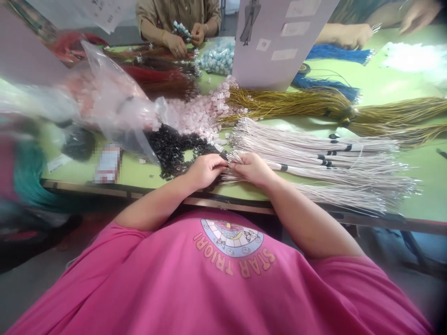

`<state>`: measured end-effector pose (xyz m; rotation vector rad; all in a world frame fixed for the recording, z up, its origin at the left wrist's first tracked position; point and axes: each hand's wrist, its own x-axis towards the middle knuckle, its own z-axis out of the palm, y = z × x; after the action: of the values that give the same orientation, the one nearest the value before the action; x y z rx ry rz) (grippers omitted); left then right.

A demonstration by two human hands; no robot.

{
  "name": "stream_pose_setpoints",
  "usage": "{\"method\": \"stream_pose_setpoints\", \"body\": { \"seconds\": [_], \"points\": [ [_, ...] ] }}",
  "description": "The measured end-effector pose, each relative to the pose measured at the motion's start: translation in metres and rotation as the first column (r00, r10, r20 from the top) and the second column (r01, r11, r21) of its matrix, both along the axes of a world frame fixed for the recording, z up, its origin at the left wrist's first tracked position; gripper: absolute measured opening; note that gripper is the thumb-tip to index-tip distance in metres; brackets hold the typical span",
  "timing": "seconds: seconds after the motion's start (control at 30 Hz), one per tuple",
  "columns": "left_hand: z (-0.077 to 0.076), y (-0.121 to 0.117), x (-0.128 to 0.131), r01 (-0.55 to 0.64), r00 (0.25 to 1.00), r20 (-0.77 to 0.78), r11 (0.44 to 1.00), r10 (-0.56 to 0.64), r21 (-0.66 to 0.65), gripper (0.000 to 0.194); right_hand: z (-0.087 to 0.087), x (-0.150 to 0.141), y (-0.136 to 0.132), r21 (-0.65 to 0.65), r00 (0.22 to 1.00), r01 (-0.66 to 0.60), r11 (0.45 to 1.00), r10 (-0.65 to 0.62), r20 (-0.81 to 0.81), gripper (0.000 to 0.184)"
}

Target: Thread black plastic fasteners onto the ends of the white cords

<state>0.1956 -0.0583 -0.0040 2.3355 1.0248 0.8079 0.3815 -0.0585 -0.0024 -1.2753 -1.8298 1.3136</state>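
Observation:
My left hand (206, 170) is closed in a pinch at the table's front edge, its fingertips meeting those of my other hand. What it pinches is too small and hidden to name. My right hand (253, 168) is closed around the ends of some white wires (307, 174), whose metal tips poke out by the thumb. Left of the hands lies a heap of small black connector housings (171, 151). Behind it spreads a pile of pale pink connector housings (199, 114). More bundles of white wires (296, 142), bound with black tape, stretch to the right.
Yellow-brown wires (300, 102) lie behind the white ones. Clear plastic bags (115, 97) and a phone-like item (108, 163), blurred out, are at left. A grey-purple divider (268, 51) stands upright at the back. Across the table, a person's hands (176, 44) hold blue-and-white connectors.

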Motion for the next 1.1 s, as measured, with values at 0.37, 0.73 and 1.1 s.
{"method": "stream_pose_setpoints", "body": {
  "seconds": [0.37,0.73,1.1],
  "points": [
    [0.011,0.053,-0.071,-0.233,0.834,-0.507,0.972,0.22,0.038,0.027,0.01,0.007,0.0,-0.042,0.991,0.131,0.991,-0.13,0.018,0.023],
    [0.021,0.047,-0.064,-0.32,0.85,-0.467,0.943,0.244,-0.09,0.017,0.009,0.007,0.0,-0.099,0.996,0.082,0.992,-0.084,-0.022,0.022],
    [0.029,0.001,-0.005,-0.039,0.995,0.062,0.891,0.075,-0.452,0.018,0.008,0.004,-0.001,-0.108,0.995,0.085,0.991,-0.09,-0.037,0.011]
  ]
}}
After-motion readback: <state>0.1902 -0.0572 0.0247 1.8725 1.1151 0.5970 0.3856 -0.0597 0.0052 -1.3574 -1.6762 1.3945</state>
